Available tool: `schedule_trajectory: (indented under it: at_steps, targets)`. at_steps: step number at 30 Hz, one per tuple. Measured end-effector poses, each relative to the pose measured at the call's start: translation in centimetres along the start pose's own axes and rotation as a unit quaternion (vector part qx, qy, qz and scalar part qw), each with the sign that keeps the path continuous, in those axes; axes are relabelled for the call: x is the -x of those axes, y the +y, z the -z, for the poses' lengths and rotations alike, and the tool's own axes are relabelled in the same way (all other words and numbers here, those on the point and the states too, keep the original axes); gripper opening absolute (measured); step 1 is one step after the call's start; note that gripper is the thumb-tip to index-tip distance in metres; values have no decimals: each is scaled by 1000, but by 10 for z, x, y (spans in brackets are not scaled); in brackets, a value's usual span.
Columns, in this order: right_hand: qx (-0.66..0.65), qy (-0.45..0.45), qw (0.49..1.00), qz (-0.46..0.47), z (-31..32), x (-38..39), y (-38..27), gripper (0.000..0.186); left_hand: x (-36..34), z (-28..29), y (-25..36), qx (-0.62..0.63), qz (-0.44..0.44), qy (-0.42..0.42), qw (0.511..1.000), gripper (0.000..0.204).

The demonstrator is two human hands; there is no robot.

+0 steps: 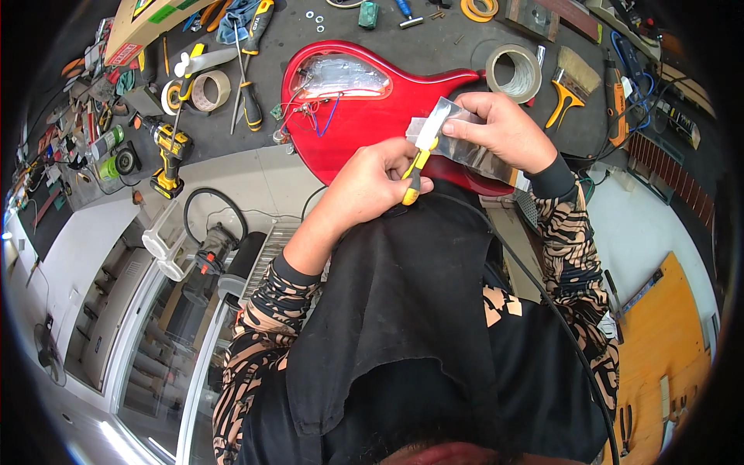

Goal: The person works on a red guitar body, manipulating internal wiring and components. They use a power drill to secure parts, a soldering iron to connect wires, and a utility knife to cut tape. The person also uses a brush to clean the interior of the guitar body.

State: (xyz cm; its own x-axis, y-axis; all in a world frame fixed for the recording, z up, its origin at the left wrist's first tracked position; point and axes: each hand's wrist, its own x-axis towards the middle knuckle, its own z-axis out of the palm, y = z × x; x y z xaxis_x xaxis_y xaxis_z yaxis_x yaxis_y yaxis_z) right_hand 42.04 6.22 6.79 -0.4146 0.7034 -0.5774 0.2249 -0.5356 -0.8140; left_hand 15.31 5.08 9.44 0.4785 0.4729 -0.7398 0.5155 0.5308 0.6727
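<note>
My left hand (364, 180) is closed around a small yellow-and-black handled tool (417, 177) that looks like a craft knife, tilted up and to the right. Its tip meets a strip of shiny silver foil (474, 155). My right hand (508, 132) pinches that foil between thumb and fingers, with a pale edge (435, 122) standing up beside the thumb. Beneath both hands lies a red guitar body (403, 85) on the bench. Its cavity (345, 76) is lined with crinkled silver foil. Thin coloured wires (319, 116) hang out at the left of the body.
Tape rolls (514, 73) (209, 91), a wide brush (573, 81), screwdrivers (249, 105) and a cordless drill (167, 155) surround the guitar on the dark bench. A guitar fretboard (673, 180) lies at the right. A black cable (542, 291) runs down across my apron (403, 287).
</note>
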Motion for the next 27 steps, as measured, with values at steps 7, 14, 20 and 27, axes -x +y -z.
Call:
schedule_trajectory:
  at_steps: [7, 14, 20, 27]
  targets:
    - [17, -3, 1000, 1, 2, 0, 6, 31, -2, 0, 8, 35, 10, 6, 999, 45]
    - [17, -3, 1000, 9, 3, -1, 4, 30, -5, -2, 4, 14, 0, 9, 1000, 42]
    - [54, -9, 998, 12, 6, -12, 13, 31, -10, -1, -8, 31, 5, 12, 999, 42]
    - [118, -18, 993, 5, 32, -16, 10, 31, 2, 7, -27, 57, 11, 27, 998, 43]
